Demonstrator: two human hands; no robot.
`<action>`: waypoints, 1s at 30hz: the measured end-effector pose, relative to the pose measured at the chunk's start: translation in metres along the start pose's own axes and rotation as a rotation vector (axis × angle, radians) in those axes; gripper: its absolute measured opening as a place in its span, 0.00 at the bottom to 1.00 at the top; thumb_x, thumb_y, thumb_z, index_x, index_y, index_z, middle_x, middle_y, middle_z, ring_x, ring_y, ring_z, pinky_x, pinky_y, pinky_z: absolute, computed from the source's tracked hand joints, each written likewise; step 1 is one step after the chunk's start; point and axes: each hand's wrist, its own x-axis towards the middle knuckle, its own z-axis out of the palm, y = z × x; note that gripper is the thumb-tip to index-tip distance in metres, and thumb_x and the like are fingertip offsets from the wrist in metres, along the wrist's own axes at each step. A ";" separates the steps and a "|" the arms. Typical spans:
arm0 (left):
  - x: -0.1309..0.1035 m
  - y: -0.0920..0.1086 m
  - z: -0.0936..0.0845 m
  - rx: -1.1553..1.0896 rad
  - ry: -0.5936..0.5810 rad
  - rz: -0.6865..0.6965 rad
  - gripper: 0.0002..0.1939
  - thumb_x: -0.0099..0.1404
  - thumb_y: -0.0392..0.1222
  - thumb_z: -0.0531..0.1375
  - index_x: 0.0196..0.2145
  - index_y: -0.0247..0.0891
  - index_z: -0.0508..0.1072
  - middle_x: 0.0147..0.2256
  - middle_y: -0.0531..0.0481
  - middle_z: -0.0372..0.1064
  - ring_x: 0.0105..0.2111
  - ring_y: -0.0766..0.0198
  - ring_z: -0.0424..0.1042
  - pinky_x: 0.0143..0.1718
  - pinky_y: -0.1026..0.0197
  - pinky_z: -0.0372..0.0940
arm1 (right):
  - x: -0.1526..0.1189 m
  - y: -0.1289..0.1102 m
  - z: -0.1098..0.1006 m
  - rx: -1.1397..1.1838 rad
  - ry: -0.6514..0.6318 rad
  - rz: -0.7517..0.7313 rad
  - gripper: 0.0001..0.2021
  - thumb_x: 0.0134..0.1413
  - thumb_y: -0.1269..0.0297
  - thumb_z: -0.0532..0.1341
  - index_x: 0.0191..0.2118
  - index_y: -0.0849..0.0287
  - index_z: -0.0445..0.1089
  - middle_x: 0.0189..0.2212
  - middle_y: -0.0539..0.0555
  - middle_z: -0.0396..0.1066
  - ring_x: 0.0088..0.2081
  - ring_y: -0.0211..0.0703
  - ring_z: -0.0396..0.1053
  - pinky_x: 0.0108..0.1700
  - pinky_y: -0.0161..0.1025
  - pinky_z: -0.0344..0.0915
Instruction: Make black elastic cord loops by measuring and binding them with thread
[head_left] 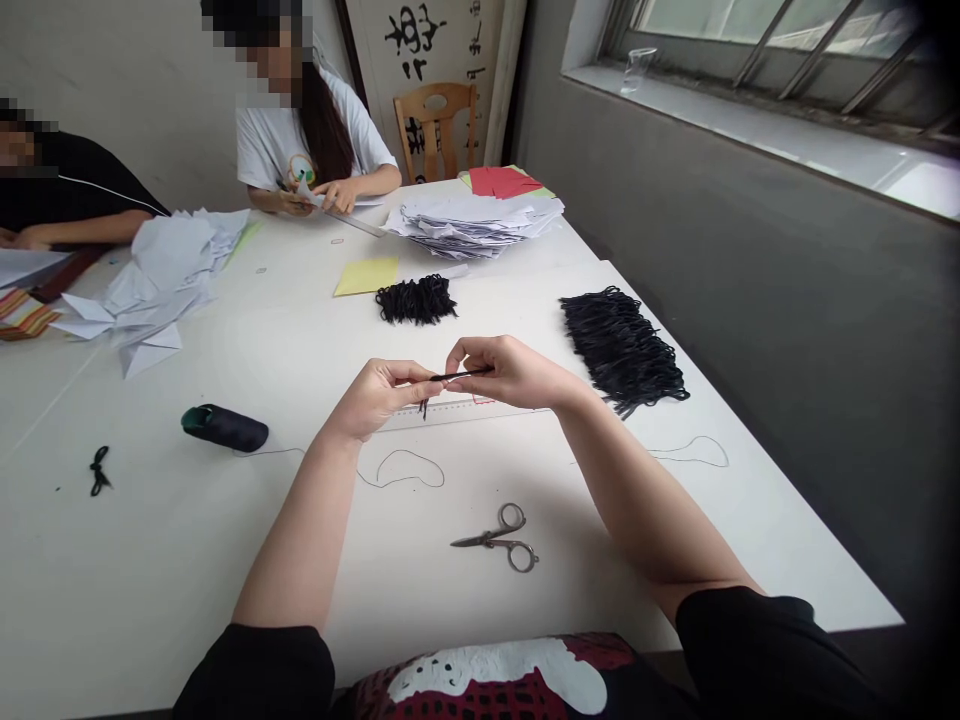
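Observation:
A short black cord (466,374) is stretched level between my two hands above the table. My left hand (373,398) pinches one end, and dark loose ends dangle below its fingertips. The fingers of my right hand (511,371) are closed on the other end. Beneath them lies a clear ruler (397,420) with red marks, partly covered by my hands. Thin dark thread (442,470) curls on the table in front of it. Nearer to me rest metal scissors (491,540), blades pointing left. A spool of dark thread (229,428) lies on its side left of my left forearm.
Looped black cords form a small pile (416,299) and a larger pile (622,345) on the white table (150,590). One knotted cord (98,471) lies far left. Stacked white papers (480,225) and yellow paper (366,276) are farther back. Two people sit across, one handling paper.

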 end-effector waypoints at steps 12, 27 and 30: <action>0.000 -0.001 0.005 0.046 0.203 0.041 0.08 0.50 0.45 0.72 0.26 0.39 0.82 0.25 0.49 0.75 0.27 0.65 0.68 0.32 0.61 0.63 | 0.000 -0.002 0.001 0.067 0.019 0.075 0.10 0.61 0.59 0.60 0.35 0.61 0.66 0.18 0.42 0.54 0.20 0.29 0.47 0.20 0.30 0.46; 0.000 0.001 0.003 -0.145 0.212 0.063 0.14 0.50 0.51 0.72 0.25 0.36 0.81 0.22 0.47 0.74 0.24 0.66 0.70 0.31 0.61 0.67 | 0.007 0.000 0.008 0.194 0.128 0.166 0.09 0.62 0.59 0.59 0.34 0.60 0.66 0.18 0.42 0.48 0.20 0.30 0.42 0.19 0.30 0.42; 0.001 0.000 0.006 -0.165 0.347 0.122 0.14 0.51 0.50 0.72 0.26 0.36 0.81 0.23 0.48 0.75 0.25 0.67 0.70 0.32 0.62 0.67 | 0.007 0.000 0.010 0.232 0.119 0.184 0.08 0.62 0.60 0.58 0.34 0.58 0.65 0.18 0.42 0.48 0.20 0.31 0.44 0.19 0.29 0.45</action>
